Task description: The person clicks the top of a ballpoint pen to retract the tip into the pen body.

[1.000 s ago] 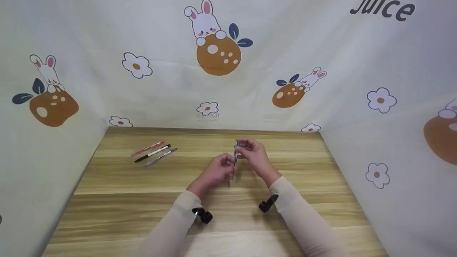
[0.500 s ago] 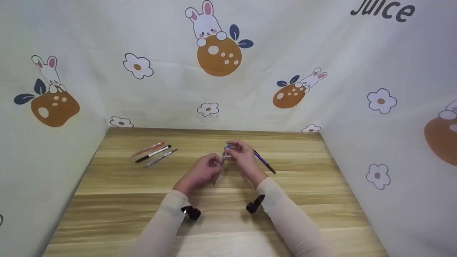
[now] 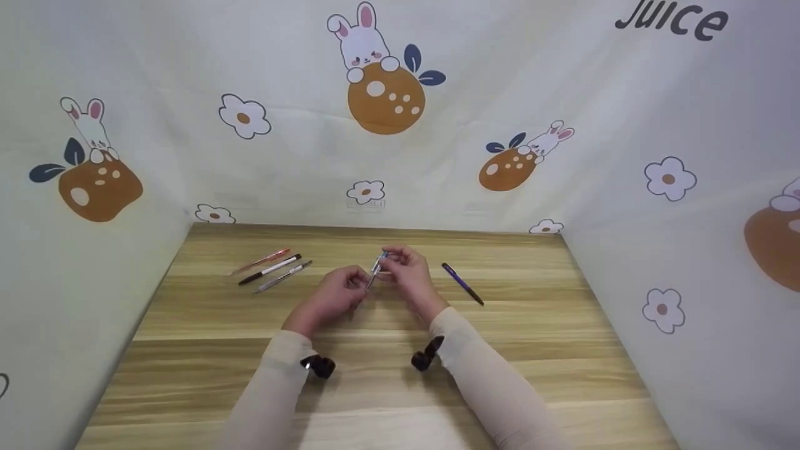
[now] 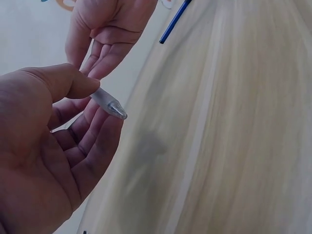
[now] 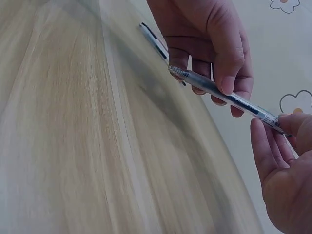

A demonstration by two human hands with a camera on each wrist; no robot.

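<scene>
A clear-barrelled pen (image 3: 377, 265) with a bluish upper end is held slanted above the table between both hands. My left hand (image 3: 337, 295) pinches it towards the tip end; in the left wrist view its thumb presses on the pen's grey, pointed end (image 4: 109, 103). My right hand (image 3: 409, 275) pinches the opposite, bluish end between thumb and fingers. The right wrist view shows most of the barrel (image 5: 229, 97), dark refill inside, running from the left hand's fingers to the right hand (image 5: 292, 178). The right fingertips partly cover its end.
Left of the hands, three pens lie side by side on the wood-grain table (image 3: 500, 375): a red one (image 3: 262, 259), a white-and-black one (image 3: 272, 269) and a greyish clear one (image 3: 284, 277). A blue-purple pen (image 3: 462, 284) lies right of the hands. Patterned cloth (image 3: 300, 162) encloses the table.
Both hands have shifted left across the table with the pen held between them. The blue-purple pen, earlier hidden behind the right hand and wrist, now shows in full.
</scene>
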